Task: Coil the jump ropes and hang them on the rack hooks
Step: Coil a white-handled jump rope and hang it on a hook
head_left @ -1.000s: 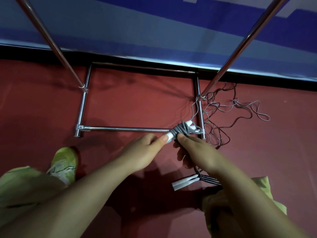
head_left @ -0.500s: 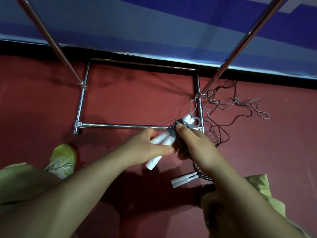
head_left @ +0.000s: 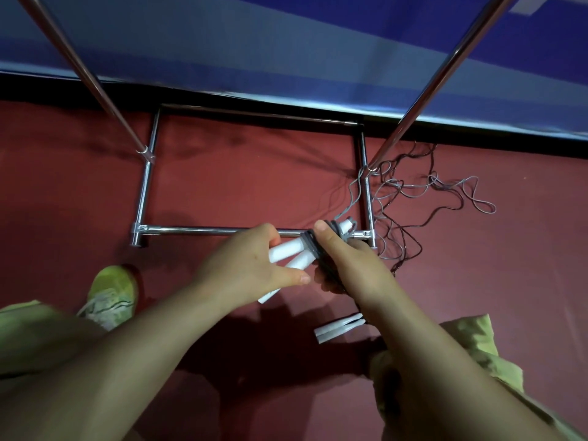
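Observation:
My left hand (head_left: 251, 272) grips the two white handles (head_left: 288, 254) of a jump rope just above the red floor. My right hand (head_left: 350, 268) holds the grey cord wound around those handles (head_left: 313, 249), thumb on top of the wraps. A loose strand runs from the bundle up to a tangle of grey and dark cords (head_left: 410, 202) on the floor at the right. A second pair of white handles (head_left: 337, 327) lies on the floor under my right forearm. The chrome rack's base frame (head_left: 203, 231) lies just beyond my hands; no hooks are in view.
Two slanted chrome rack poles (head_left: 79, 71) (head_left: 445, 71) rise to the upper left and upper right. A blue wall panel (head_left: 286, 43) runs along the back. My green shoe (head_left: 111, 294) and green trouser legs sit at lower left and lower right.
My left hand slid back along the handles, baring more of their white length. The bundle tilted, and my right hand shifted its hold on the wound cord.

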`<state>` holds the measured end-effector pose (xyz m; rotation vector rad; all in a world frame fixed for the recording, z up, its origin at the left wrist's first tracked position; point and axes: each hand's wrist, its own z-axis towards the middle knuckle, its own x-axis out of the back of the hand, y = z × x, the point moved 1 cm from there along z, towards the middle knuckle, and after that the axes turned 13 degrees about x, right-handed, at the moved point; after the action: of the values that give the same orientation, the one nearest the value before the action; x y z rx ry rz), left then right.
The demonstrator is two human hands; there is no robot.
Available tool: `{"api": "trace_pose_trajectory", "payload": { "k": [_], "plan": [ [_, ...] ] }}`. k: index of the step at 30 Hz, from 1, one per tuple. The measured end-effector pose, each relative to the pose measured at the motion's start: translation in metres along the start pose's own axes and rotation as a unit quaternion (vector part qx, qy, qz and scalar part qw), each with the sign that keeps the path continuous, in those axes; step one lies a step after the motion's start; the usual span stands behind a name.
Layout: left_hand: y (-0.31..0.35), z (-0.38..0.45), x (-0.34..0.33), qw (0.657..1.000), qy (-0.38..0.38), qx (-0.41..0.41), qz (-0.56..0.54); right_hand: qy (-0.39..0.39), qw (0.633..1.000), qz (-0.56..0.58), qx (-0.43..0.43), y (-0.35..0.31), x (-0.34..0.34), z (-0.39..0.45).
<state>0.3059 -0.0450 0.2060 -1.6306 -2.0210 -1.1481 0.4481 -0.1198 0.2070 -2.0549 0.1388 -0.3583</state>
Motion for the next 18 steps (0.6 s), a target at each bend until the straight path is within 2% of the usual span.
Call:
{"api": "trace_pose_trajectory", "payload": {
  "k": [4,6,7,8,10,12,13,14,16,18],
  "plan": [
    [0.0,0.002,-0.001,1.0,-0.007,-0.005,0.01,-0.007,1.0,0.002,0.023,-0.003,0.0,-0.003],
    [-0.001,0.001,0.0,0.995,-0.092,-0.011,-0.034,0.0,0.998,0.015,0.056,-0.005,0.0,-0.004],
    [0.0,0.0,0.001,0.979,-0.174,-0.006,-0.104,0.001,0.997,0.023,0.074,-0.007,0.001,-0.004],
    [0.0,-0.002,0.001,0.944,-0.268,0.009,-0.194,-0.004,0.995,0.029,0.091,-0.008,0.001,-0.004],
    [-0.004,-0.006,-0.003,0.837,-0.431,0.048,-0.334,-0.03,0.992,0.037,0.116,-0.01,0.002,-0.004],
    [-0.007,-0.004,-0.01,0.747,-0.53,0.054,-0.398,-0.056,0.989,0.054,0.126,-0.014,0.003,-0.004],
    [-0.007,-0.002,-0.014,0.714,-0.56,0.053,-0.417,-0.066,0.988,0.06,0.129,-0.017,0.004,-0.005],
    [-0.007,0.001,-0.017,0.696,-0.576,0.053,-0.425,-0.071,0.987,0.053,0.131,-0.02,0.006,-0.006],
    [-0.006,0.007,-0.02,0.705,-0.571,0.053,-0.417,-0.066,0.99,-0.02,0.123,-0.023,0.01,-0.007],
    [-0.007,0.012,-0.02,0.746,-0.537,0.053,-0.39,-0.075,0.987,-0.093,0.11,-0.023,0.011,-0.008]
  ]
}}
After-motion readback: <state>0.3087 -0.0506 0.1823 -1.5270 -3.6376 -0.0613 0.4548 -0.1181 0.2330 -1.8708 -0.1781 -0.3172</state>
